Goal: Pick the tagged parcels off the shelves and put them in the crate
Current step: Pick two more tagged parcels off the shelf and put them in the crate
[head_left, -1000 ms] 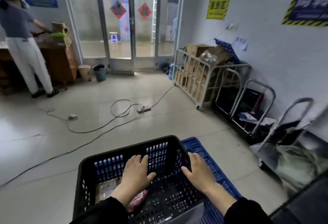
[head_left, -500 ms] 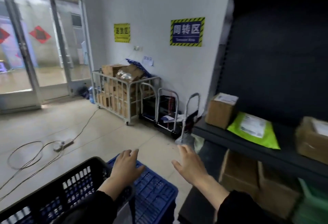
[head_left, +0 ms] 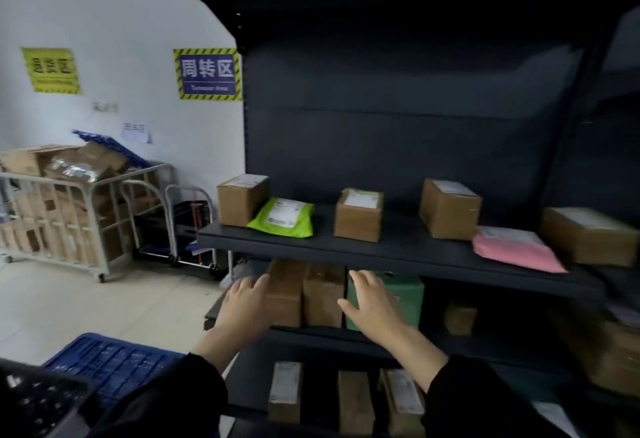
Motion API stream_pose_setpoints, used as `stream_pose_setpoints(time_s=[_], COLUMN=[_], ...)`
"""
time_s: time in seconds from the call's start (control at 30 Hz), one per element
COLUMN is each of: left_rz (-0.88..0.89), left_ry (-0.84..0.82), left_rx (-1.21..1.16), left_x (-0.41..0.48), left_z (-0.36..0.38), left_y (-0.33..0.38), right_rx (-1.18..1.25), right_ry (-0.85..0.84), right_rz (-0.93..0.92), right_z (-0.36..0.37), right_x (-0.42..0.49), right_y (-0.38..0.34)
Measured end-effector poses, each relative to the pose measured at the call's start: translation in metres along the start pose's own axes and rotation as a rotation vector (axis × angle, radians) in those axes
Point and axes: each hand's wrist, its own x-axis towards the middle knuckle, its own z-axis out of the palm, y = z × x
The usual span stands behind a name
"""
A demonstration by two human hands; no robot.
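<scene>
I face a dark metal shelf unit [head_left: 398, 250]. Its upper shelf carries labelled brown boxes [head_left: 358, 214], a lime-green mailer [head_left: 284, 217] and a pink mailer [head_left: 516, 250]. The shelf below holds upright brown boxes [head_left: 322, 295] and a green parcel [head_left: 408, 295]. My left hand [head_left: 244, 306] and my right hand [head_left: 372, 302] hover in front of that lower shelf with fingers spread, holding nothing. The black crate [head_left: 31, 399] shows at the bottom left corner, beside a blue crate [head_left: 110, 361].
A white wire cart [head_left: 69, 229] stacked with cardboard stands by the left wall, with folded trolleys [head_left: 187, 226] next to it. More brown boxes [head_left: 353, 399] stand on the bottom shelf. Tiled floor [head_left: 86, 299] lies open on the left.
My view has swung right from the room and crate to the shelves. Both hands left the black crate's rim and now reach out, empty, toward the lower shelf.
</scene>
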Motion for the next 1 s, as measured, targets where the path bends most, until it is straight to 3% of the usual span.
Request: stream_pose_setpoints(time_s=[0.63, 1.0], left_rz=[0.517, 0.727], left_ry=[-0.128, -0.131], left_rx=[-0.082, -0.198], left_x=[-0.01, 0.029], left_z=[0.065, 0.106], left_y=[0.33, 0.492], right_rx=[-0.125, -0.239], right_ry=[0.18, 0.236], right_rz=[0.487, 0.652], right_z=[-0.145, -0.21], right_x=[-0.172, -0.187], right_y=[0.246, 0.372])
